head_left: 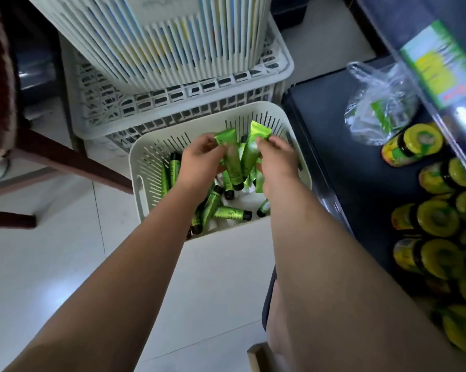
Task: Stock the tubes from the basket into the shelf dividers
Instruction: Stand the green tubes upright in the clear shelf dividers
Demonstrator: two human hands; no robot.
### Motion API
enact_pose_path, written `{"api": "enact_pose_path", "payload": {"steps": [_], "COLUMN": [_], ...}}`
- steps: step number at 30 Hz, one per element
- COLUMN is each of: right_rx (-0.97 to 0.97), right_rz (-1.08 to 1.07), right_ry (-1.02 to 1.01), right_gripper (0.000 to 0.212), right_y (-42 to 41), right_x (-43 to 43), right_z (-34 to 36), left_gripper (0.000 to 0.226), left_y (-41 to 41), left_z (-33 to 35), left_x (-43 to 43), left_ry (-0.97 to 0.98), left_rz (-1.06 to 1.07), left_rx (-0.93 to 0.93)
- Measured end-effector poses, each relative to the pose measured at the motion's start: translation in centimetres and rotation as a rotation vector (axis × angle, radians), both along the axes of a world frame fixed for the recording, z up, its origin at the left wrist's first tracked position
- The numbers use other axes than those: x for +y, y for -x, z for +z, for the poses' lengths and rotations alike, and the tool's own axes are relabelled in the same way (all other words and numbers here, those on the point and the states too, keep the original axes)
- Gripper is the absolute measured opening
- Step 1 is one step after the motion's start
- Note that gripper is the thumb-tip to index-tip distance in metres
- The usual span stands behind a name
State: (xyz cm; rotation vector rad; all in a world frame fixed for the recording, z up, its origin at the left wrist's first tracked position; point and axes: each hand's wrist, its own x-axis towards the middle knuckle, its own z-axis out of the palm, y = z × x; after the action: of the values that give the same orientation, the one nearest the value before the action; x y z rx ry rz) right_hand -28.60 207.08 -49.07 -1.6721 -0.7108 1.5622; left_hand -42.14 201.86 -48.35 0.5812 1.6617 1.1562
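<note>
Tubes [231, 163] look light, soft-bodied, glossy, probably slippery; I'd grip mid-body, not the crimp; my left hand [203, 154] and right hand [278, 160] each pinch some over the basket [138, 167].

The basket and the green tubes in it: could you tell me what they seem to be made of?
The basket looks like moulded plastic, matte cream: evenly slotted walls and a handle hole. The tubes seem soft plastic or laminate, glossy metallic green, given their sheen and flat crimped ends; their black caps look like hard plastic.
</note>
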Motion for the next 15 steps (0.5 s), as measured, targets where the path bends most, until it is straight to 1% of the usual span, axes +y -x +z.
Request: {"api": "enact_pose_path", "payload": {"steps": [2,5,7,8,12,15], "right_rx": [0.033,0.002,-0.028,-0.040,-0.065,-0.013], "right_rz": [-0.008,0.026,0.057,0.080,0.119,0.068], "right_ry": [-0.021,-0.111,-0.182,-0.225,-0.375,-0.444], "right_gripper": [0.022,0.010,0.021,0.022,0.003,0.005], "right_y": [-0.2,-0.8,-1.8,-2.4,-4.8,-6.6], "right_x": [-0.1,-0.3,-0.4,-0.5,-1.2,-2.8], "right_z": [1.6,5.1,8.0,9.5,15.4,20.4], "left_gripper": [0.010,0.006,0.010,0.014,0.010,0.015], "left_y": [-0.4,-0.9,-1.3,-1.5,-2.5,-3.8], "left_z": [2.2,5.6,8.3,9.8,15.8,20.0], "left_x": [-0.2,-0.6,-0.7,-0.8,-1.3,-2.1], "left_ry": [-0.047,-0.113,-0.163,-0.190,-0.295,-0.376], "left_rz": [-0.028,-0.065,-0.080,-0.092,-0.154,-0.175], "left_rx": [-0.010,-0.017,-0.004,0.010,0.033,0.034]}}
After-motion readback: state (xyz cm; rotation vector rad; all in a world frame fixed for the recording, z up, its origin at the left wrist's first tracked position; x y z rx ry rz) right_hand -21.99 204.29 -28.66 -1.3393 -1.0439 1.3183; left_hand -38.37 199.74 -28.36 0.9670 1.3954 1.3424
